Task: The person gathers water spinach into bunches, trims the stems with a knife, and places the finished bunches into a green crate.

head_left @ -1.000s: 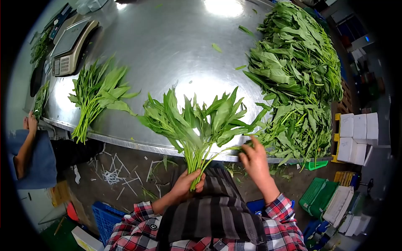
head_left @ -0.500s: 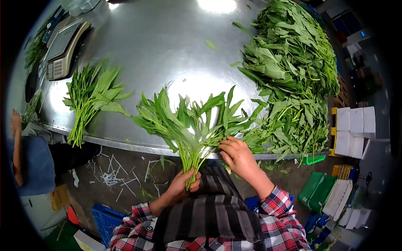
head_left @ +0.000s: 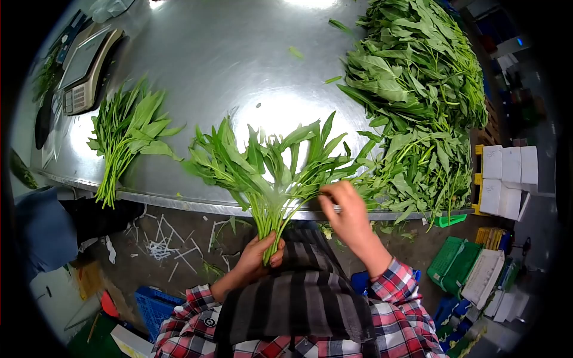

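Note:
My left hand (head_left: 261, 255) grips the stem ends of a bunch of green leafy stalks (head_left: 268, 164), held fanned out over the near edge of the steel table (head_left: 227, 65). My right hand (head_left: 344, 209) is at the right side of that bunch, fingers curled around a stalk or two against it. A large heap of the same greens (head_left: 418, 101) lies on the table just right of my right hand. Another bunch (head_left: 128, 128) lies flat on the table to the left.
A weighing scale (head_left: 83, 65) stands at the table's far left. White boxes (head_left: 507, 179) and green crates (head_left: 456, 271) sit on the floor at right, a blue crate (head_left: 155, 304) at lower left. White scraps litter the floor below the table. A person's blue clothing (head_left: 42, 230) shows at left.
My right hand came away from the heap with a stalk and moved left to the held bunch. The person at left has drawn their arm out of sight.

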Demonstrator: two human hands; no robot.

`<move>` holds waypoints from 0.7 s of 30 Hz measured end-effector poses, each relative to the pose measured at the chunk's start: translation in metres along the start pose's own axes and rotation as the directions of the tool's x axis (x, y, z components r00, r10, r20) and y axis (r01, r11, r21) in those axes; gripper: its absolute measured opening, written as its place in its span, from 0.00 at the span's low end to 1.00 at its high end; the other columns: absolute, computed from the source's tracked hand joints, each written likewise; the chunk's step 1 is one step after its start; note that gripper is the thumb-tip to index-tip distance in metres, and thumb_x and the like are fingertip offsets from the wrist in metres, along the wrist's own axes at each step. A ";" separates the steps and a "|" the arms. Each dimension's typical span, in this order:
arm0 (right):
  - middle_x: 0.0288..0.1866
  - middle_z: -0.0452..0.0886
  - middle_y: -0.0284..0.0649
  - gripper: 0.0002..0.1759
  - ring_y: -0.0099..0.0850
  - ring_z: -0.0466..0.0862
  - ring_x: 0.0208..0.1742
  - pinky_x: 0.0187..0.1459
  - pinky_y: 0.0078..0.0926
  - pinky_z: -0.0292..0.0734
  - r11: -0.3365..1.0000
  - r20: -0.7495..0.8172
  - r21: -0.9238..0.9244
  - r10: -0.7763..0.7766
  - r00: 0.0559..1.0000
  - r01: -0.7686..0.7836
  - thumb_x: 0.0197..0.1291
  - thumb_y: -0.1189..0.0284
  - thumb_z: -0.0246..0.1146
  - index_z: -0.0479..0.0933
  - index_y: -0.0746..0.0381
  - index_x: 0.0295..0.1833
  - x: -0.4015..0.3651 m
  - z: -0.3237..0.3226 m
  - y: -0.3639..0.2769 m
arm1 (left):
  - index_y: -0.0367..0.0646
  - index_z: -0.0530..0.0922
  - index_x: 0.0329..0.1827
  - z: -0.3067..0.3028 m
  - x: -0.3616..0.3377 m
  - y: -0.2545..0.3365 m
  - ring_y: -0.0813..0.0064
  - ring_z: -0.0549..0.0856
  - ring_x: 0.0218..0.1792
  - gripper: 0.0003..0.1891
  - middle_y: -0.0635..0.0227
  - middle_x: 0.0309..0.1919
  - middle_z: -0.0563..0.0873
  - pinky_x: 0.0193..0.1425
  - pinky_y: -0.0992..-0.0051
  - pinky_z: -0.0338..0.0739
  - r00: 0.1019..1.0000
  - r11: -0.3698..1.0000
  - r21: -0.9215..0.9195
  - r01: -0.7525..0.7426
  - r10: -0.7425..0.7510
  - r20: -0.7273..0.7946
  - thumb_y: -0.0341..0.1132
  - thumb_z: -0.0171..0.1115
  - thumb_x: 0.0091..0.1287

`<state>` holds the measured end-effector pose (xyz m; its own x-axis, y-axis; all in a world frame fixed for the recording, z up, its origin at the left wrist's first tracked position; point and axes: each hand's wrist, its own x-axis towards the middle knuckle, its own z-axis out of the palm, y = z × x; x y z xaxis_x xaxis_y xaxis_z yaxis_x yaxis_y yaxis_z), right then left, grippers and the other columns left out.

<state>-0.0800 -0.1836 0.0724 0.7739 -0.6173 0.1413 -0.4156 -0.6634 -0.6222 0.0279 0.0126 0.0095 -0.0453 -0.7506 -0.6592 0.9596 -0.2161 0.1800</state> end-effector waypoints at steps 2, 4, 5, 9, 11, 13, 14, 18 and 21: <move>0.38 0.75 0.43 0.08 0.39 0.79 0.35 0.36 0.31 0.75 0.993 0.084 -0.113 -0.036 0.996 0.045 0.53 0.75 0.64 0.76 0.64 0.39 0.007 0.020 -0.006 | 0.40 0.68 0.41 -0.003 0.000 -0.001 0.79 0.66 0.18 0.12 0.67 0.25 0.71 0.22 0.78 0.61 1.000 1.000 0.009 0.005 -0.005 0.009 0.41 0.44 0.73; 0.36 0.75 0.41 0.07 0.39 0.80 0.34 0.34 0.33 0.76 0.964 0.219 -0.250 -0.041 0.975 0.096 0.52 0.74 0.65 0.76 0.62 0.36 0.009 0.038 0.008 | 0.39 0.68 0.37 -0.003 -0.001 -0.002 0.79 0.65 0.18 0.14 0.68 0.23 0.70 0.22 0.78 0.61 1.000 1.000 0.020 0.012 -0.012 0.012 0.42 0.45 0.73; 0.34 0.75 0.40 0.06 0.39 0.80 0.33 0.33 0.33 0.76 0.968 0.192 -0.237 -0.041 0.981 0.087 0.51 0.74 0.65 0.76 0.62 0.36 0.008 0.036 0.013 | 0.39 0.68 0.36 -0.003 -0.002 -0.001 0.80 0.65 0.18 0.14 0.68 0.22 0.70 0.22 0.78 0.61 1.000 1.000 0.027 0.015 -0.015 0.010 0.42 0.45 0.73; 0.30 0.77 0.39 0.07 0.39 0.81 0.30 0.30 0.32 0.76 0.980 0.169 -0.164 -0.083 0.982 0.112 0.52 0.73 0.65 0.76 0.61 0.36 0.019 0.012 0.015 | 0.40 0.68 0.35 -0.001 -0.001 0.000 0.81 0.65 0.18 0.14 0.69 0.22 0.69 0.21 0.80 0.60 0.997 0.997 0.075 0.000 -0.006 0.077 0.42 0.46 0.72; 0.31 0.77 0.39 0.07 0.40 0.81 0.31 0.31 0.32 0.76 0.991 0.234 -0.090 -0.075 0.969 0.098 0.52 0.73 0.65 0.75 0.61 0.37 0.018 0.008 0.018 | 0.40 0.67 0.35 -0.001 0.000 -0.001 0.81 0.65 0.18 0.14 0.70 0.22 0.69 0.21 0.80 0.59 0.996 0.999 0.029 0.014 -0.016 0.084 0.43 0.46 0.72; 0.32 0.77 0.41 0.07 0.41 0.80 0.31 0.31 0.31 0.76 0.995 0.148 -0.095 0.003 0.989 0.011 0.53 0.75 0.64 0.75 0.62 0.37 0.019 0.007 0.020 | 0.41 0.67 0.35 -0.001 0.002 -0.001 0.81 0.65 0.18 0.14 0.70 0.23 0.69 0.20 0.81 0.59 0.996 1.000 -0.005 0.021 -0.020 0.089 0.44 0.46 0.72; 0.32 0.77 0.42 0.06 0.41 0.80 0.31 0.31 0.31 0.76 0.989 0.065 -0.144 0.049 0.997 -0.039 0.54 0.75 0.63 0.75 0.62 0.38 0.019 0.007 0.029 | 0.41 0.67 0.35 -0.002 0.002 -0.001 0.81 0.65 0.18 0.15 0.70 0.23 0.69 0.20 0.81 0.59 0.996 1.000 -0.017 0.024 -0.023 0.089 0.45 0.46 0.72; 0.36 0.74 0.47 0.08 0.46 0.77 0.33 0.33 0.38 0.74 0.967 -0.138 -0.189 0.147 0.979 -0.172 0.53 0.78 0.60 0.73 0.63 0.40 0.029 -0.018 0.034 | 0.42 0.66 0.35 -0.002 0.002 -0.003 0.81 0.65 0.17 0.17 0.70 0.24 0.69 0.20 0.81 0.59 0.995 1.000 -0.019 0.025 -0.023 0.096 0.48 0.46 0.72; 0.35 0.75 0.41 0.09 0.34 0.78 0.33 0.31 0.26 0.74 0.982 -0.082 -0.163 -0.112 0.990 0.097 0.52 0.75 0.65 0.76 0.64 0.40 0.034 -0.003 0.022 | 0.42 0.67 0.33 0.007 0.001 -0.003 0.81 0.65 0.17 0.19 0.70 0.22 0.68 0.19 0.81 0.59 1.000 1.000 0.006 0.010 -0.010 0.000 0.49 0.45 0.71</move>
<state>-0.0647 -0.2204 0.0661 0.7737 -0.5720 0.2723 -0.4110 -0.7804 -0.4713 0.0226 0.0083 0.0133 -0.0550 -0.7482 -0.6612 0.9573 -0.2277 0.1780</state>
